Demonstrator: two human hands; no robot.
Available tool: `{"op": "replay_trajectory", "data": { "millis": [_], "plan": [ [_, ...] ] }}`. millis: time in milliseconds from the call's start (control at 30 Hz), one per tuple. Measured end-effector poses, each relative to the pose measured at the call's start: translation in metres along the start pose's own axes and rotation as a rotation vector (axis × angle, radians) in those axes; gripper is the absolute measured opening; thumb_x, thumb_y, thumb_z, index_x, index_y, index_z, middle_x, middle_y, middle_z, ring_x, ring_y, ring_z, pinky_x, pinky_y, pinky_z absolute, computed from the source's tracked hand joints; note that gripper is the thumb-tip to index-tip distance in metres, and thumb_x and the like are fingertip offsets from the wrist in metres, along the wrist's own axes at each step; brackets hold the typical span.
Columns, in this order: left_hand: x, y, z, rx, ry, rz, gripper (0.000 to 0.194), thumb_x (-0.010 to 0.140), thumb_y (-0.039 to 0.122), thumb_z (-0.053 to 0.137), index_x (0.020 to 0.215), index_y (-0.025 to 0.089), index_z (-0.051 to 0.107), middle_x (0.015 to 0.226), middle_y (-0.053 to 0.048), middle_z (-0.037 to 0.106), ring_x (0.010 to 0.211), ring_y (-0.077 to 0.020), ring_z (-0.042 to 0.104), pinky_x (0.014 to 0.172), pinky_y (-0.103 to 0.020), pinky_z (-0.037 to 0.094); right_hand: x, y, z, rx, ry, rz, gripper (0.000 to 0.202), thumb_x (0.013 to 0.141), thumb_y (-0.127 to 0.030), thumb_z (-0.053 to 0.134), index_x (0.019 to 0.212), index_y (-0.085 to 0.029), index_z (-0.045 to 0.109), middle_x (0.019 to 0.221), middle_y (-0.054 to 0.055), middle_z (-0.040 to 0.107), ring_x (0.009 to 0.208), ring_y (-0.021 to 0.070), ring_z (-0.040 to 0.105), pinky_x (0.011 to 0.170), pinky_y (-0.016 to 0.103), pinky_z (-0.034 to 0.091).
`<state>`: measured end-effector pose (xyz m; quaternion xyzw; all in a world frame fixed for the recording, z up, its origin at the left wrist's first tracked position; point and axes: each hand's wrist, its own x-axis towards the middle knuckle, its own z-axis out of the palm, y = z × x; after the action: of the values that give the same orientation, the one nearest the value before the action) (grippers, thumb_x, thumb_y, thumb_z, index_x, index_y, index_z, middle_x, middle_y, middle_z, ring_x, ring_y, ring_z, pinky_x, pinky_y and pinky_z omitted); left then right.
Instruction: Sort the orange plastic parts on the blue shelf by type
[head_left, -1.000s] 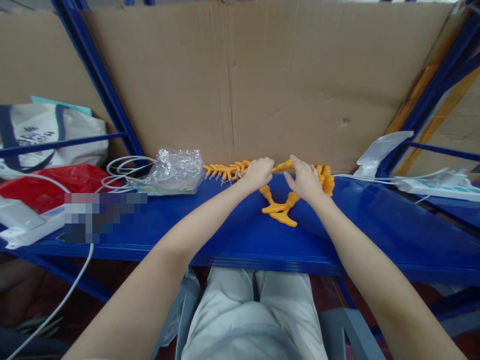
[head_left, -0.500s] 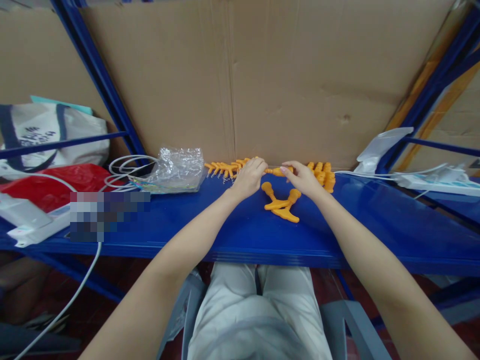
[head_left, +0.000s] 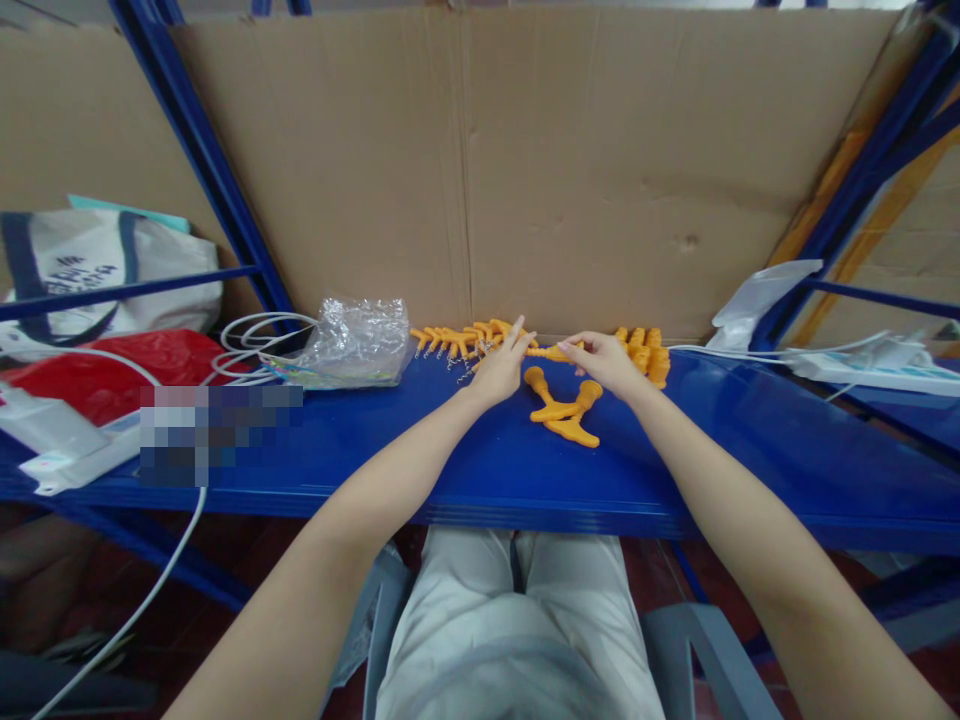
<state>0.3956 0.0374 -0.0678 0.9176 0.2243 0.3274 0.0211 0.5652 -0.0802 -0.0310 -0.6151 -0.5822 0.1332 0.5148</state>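
Observation:
Between my two hands is an orange corkscrew, lying sideways, its metal spiral not visible. My left hand grips its left end between thumb and fingers, with some fingers stretched upward. My right hand pinches the right end with thumb and fingertips. Just below, two orange T-shaped corkscrews with covered shafts lie crossed on the blue shelf. Behind and left of my left hand lies a row of orange corkscrew handles with bare metal spirals. Several orange sleeves are stacked beside my right hand.
A clear plastic bag lies left of the row, near white cables and a red bag. White power strips stand at the right. Cardboard backs the shelf, between blue posts.
My left hand's fingers have loosened and stretched upward, baring more of the handles and spirals behind it. My right hand still pinches the corkscrew's right end.

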Motion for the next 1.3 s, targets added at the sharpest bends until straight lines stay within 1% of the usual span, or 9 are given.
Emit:
{"op": "replay_trajectory", "data": {
  "millis": [133, 233, 333, 433, 600, 733, 833, 1200, 1300],
  "plan": [
    [0.0, 0.0, -0.002, -0.003, 0.042, -0.022, 0.063, 0.087, -0.001, 0.035, 0.146, 0.018, 0.047, 0.169, -0.015, 0.025, 0.143, -0.0283, 0.047, 0.111, -0.049, 0.047, 0.0, 0.001, 0.002, -0.006, -0.01, -0.025, 0.027, 0.085, -0.043, 0.072, 0.091, -0.016, 0.072, 0.054, -0.004, 0.056, 0.049, 0.0106, 0.054, 0.049, 0.021, 0.046],
    [0.0, 0.002, -0.004, 0.006, 0.061, -0.052, 0.064, 0.087, -0.001, 0.035, 0.147, 0.019, 0.048, 0.169, -0.014, 0.023, 0.141, -0.0297, 0.05, 0.11, -0.051, 0.048, 0.003, 0.002, 0.001, 0.02, 0.005, 0.02, 0.029, 0.085, -0.043, 0.074, 0.093, -0.016, 0.07, 0.058, -0.003, 0.059, 0.049, 0.0098, 0.055, 0.049, 0.02, 0.046],
    [0.0, 0.002, -0.005, 0.014, 0.069, -0.089, 0.069, 0.087, 0.0, 0.036, 0.152, 0.023, 0.043, 0.17, -0.012, 0.022, 0.138, -0.0303, 0.052, 0.107, -0.05, 0.051, 0.005, 0.004, -0.001, 0.054, 0.007, 0.074, 0.032, 0.087, -0.05, 0.072, 0.089, -0.018, 0.067, 0.063, -0.001, 0.063, 0.047, 0.0087, 0.054, 0.047, 0.02, 0.048],
    [-0.001, 0.001, -0.006, 0.026, 0.078, -0.124, 0.075, 0.087, 0.002, 0.038, 0.158, 0.028, 0.036, 0.171, -0.01, 0.018, 0.137, -0.0314, 0.054, 0.102, -0.046, 0.055, 0.006, 0.007, -0.003, 0.071, -0.031, 0.09, 0.039, 0.089, -0.057, 0.067, 0.082, -0.019, 0.065, 0.064, 0.0, 0.065, 0.046, 0.0083, 0.054, 0.046, 0.02, 0.049],
    [-0.001, 0.003, -0.009, 0.062, 0.046, -0.167, 0.082, 0.087, 0.003, 0.04, 0.161, 0.034, 0.027, 0.172, -0.007, 0.013, 0.136, -0.0319, 0.055, 0.093, -0.04, 0.059, 0.005, 0.007, -0.004, 0.097, -0.077, 0.13, 0.036, 0.089, -0.049, 0.071, 0.075, -0.018, 0.061, 0.065, 0.001, 0.066, 0.047, 0.0078, 0.055, 0.051, 0.02, 0.052],
    [-0.001, 0.007, -0.011, 0.082, 0.014, -0.206, 0.087, 0.085, 0.002, 0.04, 0.163, 0.035, 0.019, 0.173, -0.007, 0.005, 0.136, -0.0318, 0.055, 0.087, -0.036, 0.06, 0.005, 0.007, -0.003, 0.112, -0.079, 0.133, 0.032, 0.09, -0.045, 0.071, 0.076, -0.018, 0.061, 0.063, 0.001, 0.066, 0.047, 0.0076, 0.055, 0.049, 0.018, 0.05],
    [-0.001, 0.008, -0.011, 0.071, 0.021, -0.201, 0.09, 0.083, 0.001, 0.04, 0.164, 0.035, 0.015, 0.173, -0.008, 0.003, 0.134, -0.0309, 0.057, 0.085, -0.035, 0.061, 0.006, 0.009, -0.004, 0.117, -0.083, 0.131, 0.03, 0.089, -0.043, 0.072, 0.077, -0.018, 0.061, 0.063, 0.0, 0.065, 0.046, 0.0074, 0.054, 0.048, 0.018, 0.049],
    [0.0, 0.007, -0.007, 0.095, 0.005, -0.216, 0.087, 0.085, 0.004, 0.043, 0.163, 0.034, 0.019, 0.173, -0.009, 0.0, 0.127, -0.0315, 0.061, 0.079, -0.035, 0.062, 0.007, 0.008, -0.002, 0.139, -0.079, 0.15, 0.021, 0.091, -0.031, 0.069, 0.077, -0.018, 0.061, 0.062, -0.002, 0.061, 0.048, 0.0072, 0.052, 0.049, 0.018, 0.049],
    [0.0, 0.005, -0.006, 0.111, 0.012, -0.212, 0.087, 0.084, 0.003, 0.043, 0.163, 0.033, 0.021, 0.173, -0.009, 0.001, 0.121, -0.0299, 0.064, 0.077, -0.034, 0.062, 0.005, 0.006, -0.004, 0.134, -0.083, 0.164, 0.023, 0.091, -0.032, 0.068, 0.075, -0.018, 0.06, 0.062, -0.001, 0.061, 0.048, 0.0076, 0.052, 0.051, 0.019, 0.049]
  ]
}}
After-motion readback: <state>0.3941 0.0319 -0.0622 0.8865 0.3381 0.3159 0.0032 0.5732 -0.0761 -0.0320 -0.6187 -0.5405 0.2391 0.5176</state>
